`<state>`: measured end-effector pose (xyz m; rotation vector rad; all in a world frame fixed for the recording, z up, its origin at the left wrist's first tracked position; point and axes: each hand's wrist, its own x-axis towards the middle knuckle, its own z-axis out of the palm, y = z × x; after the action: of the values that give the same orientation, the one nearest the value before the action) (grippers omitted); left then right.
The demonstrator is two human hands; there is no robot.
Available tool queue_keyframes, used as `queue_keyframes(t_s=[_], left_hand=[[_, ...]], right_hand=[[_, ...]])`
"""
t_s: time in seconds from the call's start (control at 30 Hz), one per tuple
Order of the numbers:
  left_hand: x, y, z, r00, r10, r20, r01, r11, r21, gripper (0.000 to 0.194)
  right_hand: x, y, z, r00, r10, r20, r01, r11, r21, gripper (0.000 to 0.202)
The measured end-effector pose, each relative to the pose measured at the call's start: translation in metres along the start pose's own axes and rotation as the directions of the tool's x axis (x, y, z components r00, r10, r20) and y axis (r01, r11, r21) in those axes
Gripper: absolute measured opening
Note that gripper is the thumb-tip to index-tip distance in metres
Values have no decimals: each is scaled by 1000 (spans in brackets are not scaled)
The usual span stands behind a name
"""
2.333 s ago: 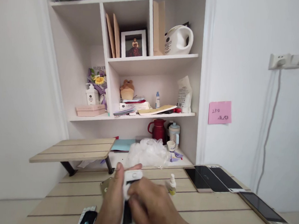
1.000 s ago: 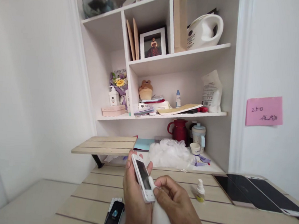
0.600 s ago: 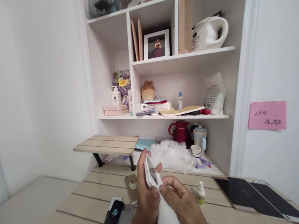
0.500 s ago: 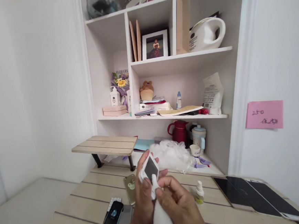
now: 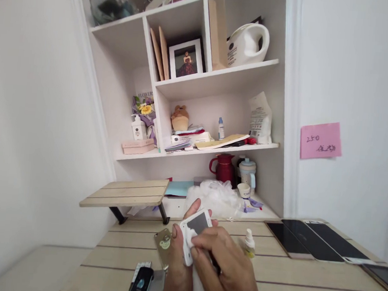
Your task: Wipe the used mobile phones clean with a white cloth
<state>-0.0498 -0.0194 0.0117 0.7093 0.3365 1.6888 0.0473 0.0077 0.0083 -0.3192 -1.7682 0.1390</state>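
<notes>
A white smartphone (image 5: 202,222) with a dark grey screen lies tilted in my left hand (image 5: 178,267). My thumb is along its left edge and fingertips show past its far side. My right hand (image 5: 228,265) pinches a white cloth or tissue (image 5: 189,237) and presses it against the lower part of the phone's face. More of the white material hangs down between my wrists. Part of the phone's lower right edge is hidden behind my right fingers. Just right of my right hand stands a small spray bottle (image 5: 249,244) with yellowish liquid at its bottom.
Left of my hands lie a gold phone (image 5: 163,246) and a black handheld device (image 5: 140,285). Several dark-screened phones (image 5: 310,239) lie at the right. A small raised wooden stand (image 5: 126,191) is at the back left, with crumpled clear plastic (image 5: 212,196) behind my hands.
My right hand has moved up over the phone with the cloth, now covering more of its lower face. The phone has turned to face me more. The whole view has shifted and tilted slightly.
</notes>
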Motion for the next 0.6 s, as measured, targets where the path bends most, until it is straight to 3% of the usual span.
queue_keyframes(t_s=[0.1,0.23,0.3,0.43,0.6], left_hand=[[-3,-2,4,999,-45,15,45,999,21,67],[-4,-5,7,997,-67,49,65,997,29,69],[-3,-6,7,993,-99,59,95,994,53,67],[0,-6,6,988,-150,41,148,987,61,63],[2,-8,5,996,-52,75,52,999,1,59]], right_hand=[[3,3,-3,999,9,-54,-9,1000,-2,20],[5,9,-6,962,228,-151,-228,974,15,10],[3,7,-6,975,181,-131,-182,983,8,11],[0,4,-7,997,-28,-73,23,997,-68,23],[5,14,-11,977,164,-133,-171,985,-36,15]])
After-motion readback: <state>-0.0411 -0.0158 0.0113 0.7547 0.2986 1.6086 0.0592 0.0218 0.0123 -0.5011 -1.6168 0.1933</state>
